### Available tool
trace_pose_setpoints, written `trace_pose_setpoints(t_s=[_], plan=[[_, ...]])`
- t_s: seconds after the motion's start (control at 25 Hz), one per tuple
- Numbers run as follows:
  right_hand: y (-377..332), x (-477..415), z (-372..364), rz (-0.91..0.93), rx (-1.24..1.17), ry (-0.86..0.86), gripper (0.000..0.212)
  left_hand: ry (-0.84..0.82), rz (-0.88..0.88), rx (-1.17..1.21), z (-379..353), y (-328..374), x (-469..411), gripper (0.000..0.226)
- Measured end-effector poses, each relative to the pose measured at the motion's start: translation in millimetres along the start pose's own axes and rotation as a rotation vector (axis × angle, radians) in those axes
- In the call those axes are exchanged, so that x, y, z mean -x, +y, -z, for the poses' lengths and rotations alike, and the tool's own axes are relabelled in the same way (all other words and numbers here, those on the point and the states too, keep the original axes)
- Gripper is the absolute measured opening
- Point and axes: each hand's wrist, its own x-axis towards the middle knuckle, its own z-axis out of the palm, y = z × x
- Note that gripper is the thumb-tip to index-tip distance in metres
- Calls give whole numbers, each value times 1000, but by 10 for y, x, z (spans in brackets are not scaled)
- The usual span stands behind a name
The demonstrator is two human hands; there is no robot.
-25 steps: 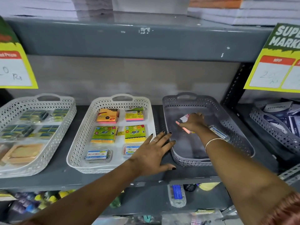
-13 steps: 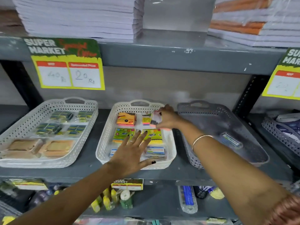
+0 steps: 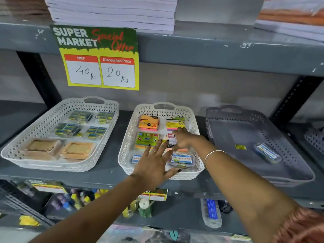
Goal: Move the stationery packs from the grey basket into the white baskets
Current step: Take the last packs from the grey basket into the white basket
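On a grey shelf [image 3: 108,178] three baskets stood side by side: a white basket [image 3: 35,130] on the left, a second white basket [image 3: 196,130] in the middle and the grey basket [image 3: 245,130] on the right. The right hand [image 3: 184,139] reached into the middle basket, its fingers pinched on a white and red stationery pack [image 3: 171,140] held low over the basket's right side, above a yellow pack whose edge barely showed. The left hand [image 3: 154,163] hovered over the front of the same basket with its fingers spread wide and flat, holding nothing.

Around them in the middle basket lay an orange pack [image 3: 148,123] and a yellow and pink pack [image 3: 175,122] at the back, a green pack [image 3: 146,139] on the left and a clear box [image 3: 181,159] at the front right. The grey basket held one clear box [image 3: 267,153] near its right wall and a small yellow label [image 3: 240,147] beside it. The left basket carried dark wrapped packs [image 3: 82,123] at the back and two tan packs [image 3: 57,149] at the front.

A price sign [image 3: 99,57] hung from the shelf above, reading 40 Rs and 20 Rs, under a stack of paper [image 3: 114,13]
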Motion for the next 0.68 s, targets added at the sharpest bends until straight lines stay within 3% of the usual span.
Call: trace_pose_setpoints(t_s=[0.12,0.28,0.36,0.68], plan=[[95,101,141,1,-82,76,86,-11,-15,-20,18,-16,-14,71],[390,302,395,-84,-163,441,49,-18,-112,-112,91,94,-121,74],[606,434,479,-193,-127,564,46,-20,-181,-110,120,273,-252,77],[1751,1069,132,-739,-80,361,57,-112,-315,-64,-68,818,-641,88]])
